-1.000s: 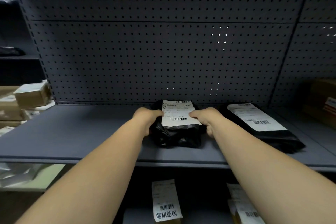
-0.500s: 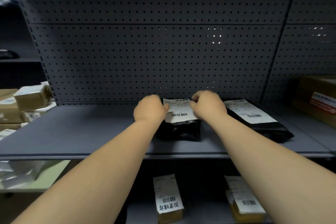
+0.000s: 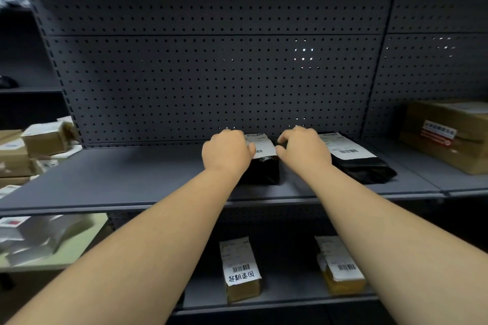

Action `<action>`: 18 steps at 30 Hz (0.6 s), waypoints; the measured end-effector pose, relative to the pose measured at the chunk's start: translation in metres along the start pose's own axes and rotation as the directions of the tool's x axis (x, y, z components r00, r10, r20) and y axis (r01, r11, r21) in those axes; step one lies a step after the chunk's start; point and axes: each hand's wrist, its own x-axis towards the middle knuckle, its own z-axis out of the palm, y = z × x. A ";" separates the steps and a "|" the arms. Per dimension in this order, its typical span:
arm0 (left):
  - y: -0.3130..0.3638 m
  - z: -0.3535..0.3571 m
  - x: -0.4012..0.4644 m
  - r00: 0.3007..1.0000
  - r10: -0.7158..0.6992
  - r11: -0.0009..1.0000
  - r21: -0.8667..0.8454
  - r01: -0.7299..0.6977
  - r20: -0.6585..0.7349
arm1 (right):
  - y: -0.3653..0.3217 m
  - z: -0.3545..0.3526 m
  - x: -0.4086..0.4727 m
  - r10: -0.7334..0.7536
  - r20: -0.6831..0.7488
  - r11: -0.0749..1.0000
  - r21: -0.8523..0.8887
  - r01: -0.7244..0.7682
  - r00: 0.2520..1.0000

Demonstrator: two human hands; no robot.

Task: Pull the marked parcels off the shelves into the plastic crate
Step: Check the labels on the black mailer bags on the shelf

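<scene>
Left of the small black parcel (image 3: 264, 171) the shelf (image 3: 132, 177) lies bare up to the cardboard boxes (image 3: 45, 140). On its right, a flat black bag (image 3: 361, 166) crowds close; the pegboard (image 3: 211, 87) blocks behind.

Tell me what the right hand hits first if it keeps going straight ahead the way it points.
Probably the perforated back panel. The right hand points toward the shelf's rear, over the small black parcel it grips; depth is unclear.

shelf (image 3: 132, 179): matt grey metal | parcel (image 3: 264, 173): glossy black plastic, white paper label | boxes (image 3: 45, 138): brown cardboard
</scene>
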 end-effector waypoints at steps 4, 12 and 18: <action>0.016 -0.003 -0.003 1.000 0.014 1.000 -0.009 -0.014 0.015 | 0.014 -0.009 -0.004 0.024 0.004 1.000 -0.004 -0.024 1.000; 0.073 0.000 0.001 0.999 0.042 0.997 -0.064 -0.040 0.019 | 0.072 -0.030 0.004 0.051 -0.013 0.999 -0.006 -0.051 0.999; 0.120 0.012 0.011 0.998 -0.019 0.992 -0.126 0.026 0.053 | 0.124 -0.046 0.020 0.024 0.006 0.999 -0.024 -0.024 1.000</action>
